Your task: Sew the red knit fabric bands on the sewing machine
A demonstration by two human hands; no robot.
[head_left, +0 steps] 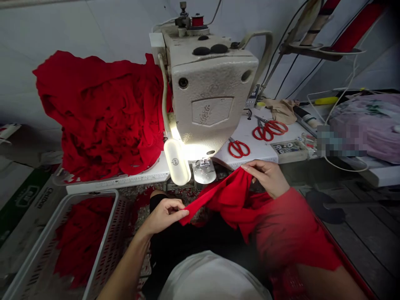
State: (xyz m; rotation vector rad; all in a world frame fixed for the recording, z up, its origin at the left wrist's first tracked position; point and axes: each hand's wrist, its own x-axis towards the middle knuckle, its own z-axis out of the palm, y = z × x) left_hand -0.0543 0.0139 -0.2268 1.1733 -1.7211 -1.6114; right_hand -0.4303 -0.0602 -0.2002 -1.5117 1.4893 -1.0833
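Left hand point(168, 214) and right hand point(265, 177) pinching red cloth point(229, 200), sewing machine point(212, 87) beyond

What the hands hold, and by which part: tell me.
Red cloth: the left hand pinches one end of its edge, the right hand pinches farther along that edge.

Red fabric point(229, 200), stretched taut along one edge, folds hanging loosely

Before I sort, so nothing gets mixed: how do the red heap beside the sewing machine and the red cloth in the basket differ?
The heap is far larger than the basket cloth. The heap rises above the white tabletop, while the basket cloth lies lower, inside the basket. Both are red and crumpled.
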